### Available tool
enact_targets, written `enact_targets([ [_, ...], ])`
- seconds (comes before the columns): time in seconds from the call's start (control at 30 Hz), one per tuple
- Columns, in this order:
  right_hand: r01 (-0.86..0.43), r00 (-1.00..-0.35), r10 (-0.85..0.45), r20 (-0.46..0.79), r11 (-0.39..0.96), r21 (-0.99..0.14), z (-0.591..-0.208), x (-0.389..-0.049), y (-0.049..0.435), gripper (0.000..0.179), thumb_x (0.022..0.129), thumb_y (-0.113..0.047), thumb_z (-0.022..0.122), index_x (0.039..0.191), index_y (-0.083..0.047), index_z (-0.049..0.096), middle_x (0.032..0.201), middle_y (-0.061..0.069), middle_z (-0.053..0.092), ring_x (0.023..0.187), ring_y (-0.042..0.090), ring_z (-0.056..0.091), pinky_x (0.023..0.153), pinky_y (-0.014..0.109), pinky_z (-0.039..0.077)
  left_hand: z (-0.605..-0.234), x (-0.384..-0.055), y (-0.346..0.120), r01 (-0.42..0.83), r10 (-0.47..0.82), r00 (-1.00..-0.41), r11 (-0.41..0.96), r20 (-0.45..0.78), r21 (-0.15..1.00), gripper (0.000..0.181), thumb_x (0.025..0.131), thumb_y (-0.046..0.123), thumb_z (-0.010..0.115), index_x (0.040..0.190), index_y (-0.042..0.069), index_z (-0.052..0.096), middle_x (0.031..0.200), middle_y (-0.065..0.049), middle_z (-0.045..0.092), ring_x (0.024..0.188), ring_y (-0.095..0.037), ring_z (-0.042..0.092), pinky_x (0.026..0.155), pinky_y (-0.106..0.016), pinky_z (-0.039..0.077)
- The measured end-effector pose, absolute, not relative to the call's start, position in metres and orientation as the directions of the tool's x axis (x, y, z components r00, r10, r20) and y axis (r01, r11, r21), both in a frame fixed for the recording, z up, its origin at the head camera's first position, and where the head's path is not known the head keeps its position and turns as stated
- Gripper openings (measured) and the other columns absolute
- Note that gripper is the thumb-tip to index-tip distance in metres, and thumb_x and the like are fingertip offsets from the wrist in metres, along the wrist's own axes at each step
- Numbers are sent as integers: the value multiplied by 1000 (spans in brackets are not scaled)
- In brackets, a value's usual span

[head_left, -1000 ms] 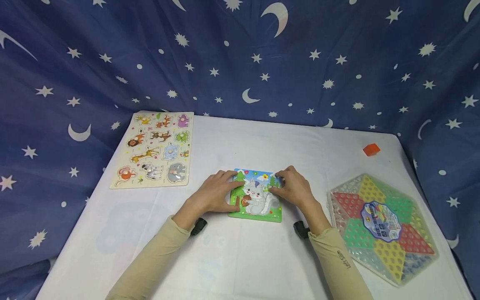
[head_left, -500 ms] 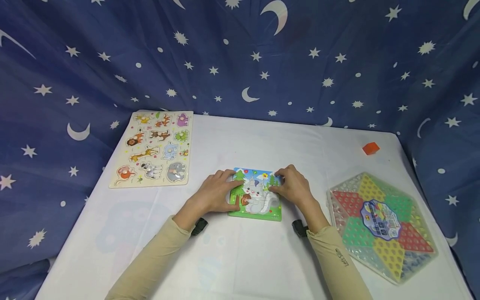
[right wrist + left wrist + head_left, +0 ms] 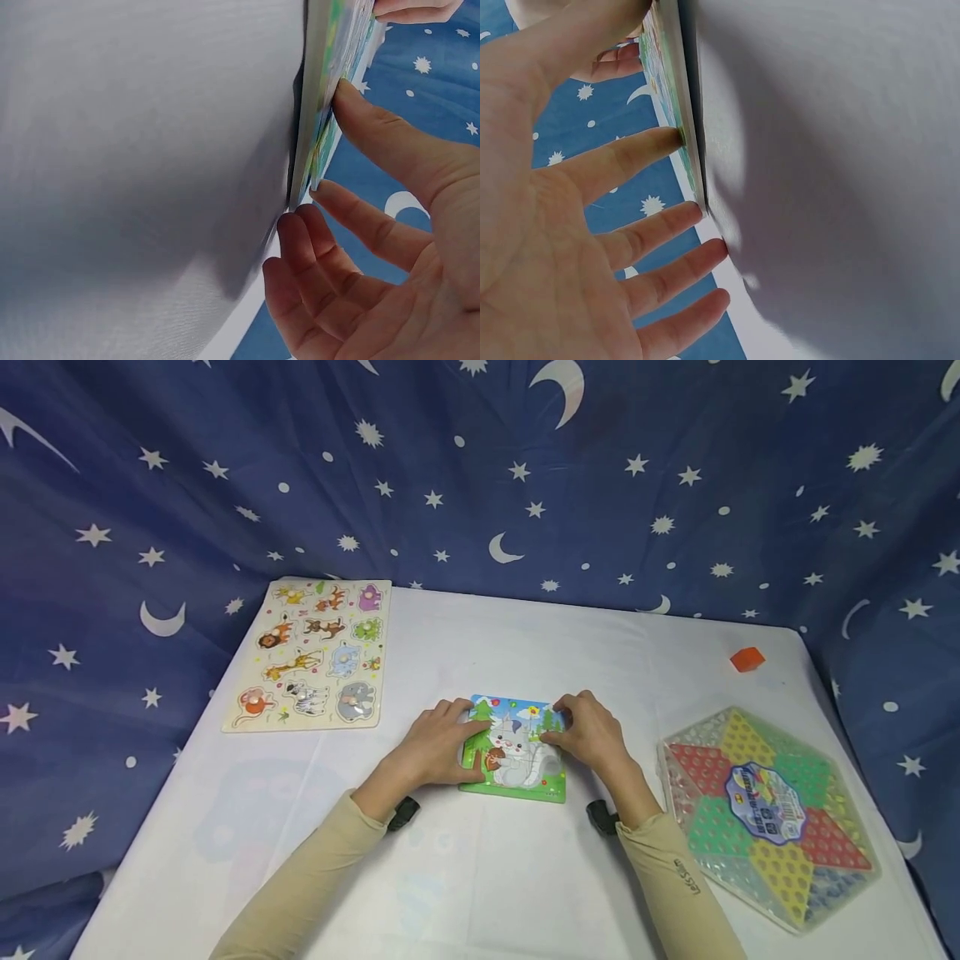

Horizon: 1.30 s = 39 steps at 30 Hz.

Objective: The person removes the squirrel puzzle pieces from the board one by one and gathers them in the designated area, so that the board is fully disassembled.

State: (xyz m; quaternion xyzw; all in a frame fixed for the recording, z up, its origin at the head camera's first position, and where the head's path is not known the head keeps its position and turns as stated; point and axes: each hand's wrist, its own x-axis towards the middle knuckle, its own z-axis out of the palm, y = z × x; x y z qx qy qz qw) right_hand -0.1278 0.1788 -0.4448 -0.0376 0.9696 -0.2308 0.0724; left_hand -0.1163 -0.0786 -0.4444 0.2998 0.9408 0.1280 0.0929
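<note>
A small jigsaw puzzle (image 3: 517, 768) of a grey squirrel holding an acorn lies flat on the white table, between both hands. My left hand (image 3: 437, 745) spans its left side, with straight fingers; thumb and index fingertips touch the picture, and in the left wrist view the other fingers (image 3: 676, 259) reach along and past its edge. At the upper right corner, my right hand (image 3: 591, 733) has its thumb (image 3: 352, 105) on the picture and its index fingertip at the end of a slightly raised puzzle piece (image 3: 318, 161), pinched between them. The remaining right fingers curve loosely below.
A wooden animal peg puzzle board (image 3: 315, 652) lies at the back left. On the right is a hexagonal Chinese checkers set (image 3: 765, 818) in clear wrap, with an orange block (image 3: 747, 659) behind it. A blue star-and-moon curtain (image 3: 480, 477) hangs behind the table (image 3: 480, 877).
Both hands keep their places on the squirrel puzzle. The whole head view has shifted slightly; nothing else visibly moves.
</note>
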Motion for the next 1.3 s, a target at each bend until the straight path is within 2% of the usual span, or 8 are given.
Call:
enact_targets([
  [0.4,-58,-984,-129,-119,878,-476,-441,-129,178,49,72,-24,89,107,-1,64,91,9,58,79,23,54,68,39,44,-446,-115,-75,528,573,-813,800,-105,285,77,73,55,80,138,19,59,145,-12,41,125,-30,42,94,-48,42],
  [0.57,-61,-984,-135,-117,869,-490,-441,-129,180,50,72,-24,89,108,-1,62,90,8,59,77,22,53,66,37,42,-447,-116,-75,533,579,-809,795,-102,288,77,74,54,80,138,18,59,145,-13,41,126,-30,41,95,-47,42],
  [0.87,-63,-982,-143,-120,858,-510,-445,-131,181,51,73,-25,89,110,-1,62,89,6,60,76,20,53,67,36,42,-448,-118,-76,590,639,-766,745,-78,309,77,77,52,78,138,11,57,145,-13,42,131,-29,39,101,-48,39],
  [1.3,-61,-980,-149,-132,856,-513,-445,-131,181,50,74,-25,88,110,-1,63,89,7,60,77,21,54,66,36,42,-450,-117,-74,663,706,-708,677,-26,320,68,83,47,75,140,14,56,142,-12,44,129,-29,39,106,-46,34],
])
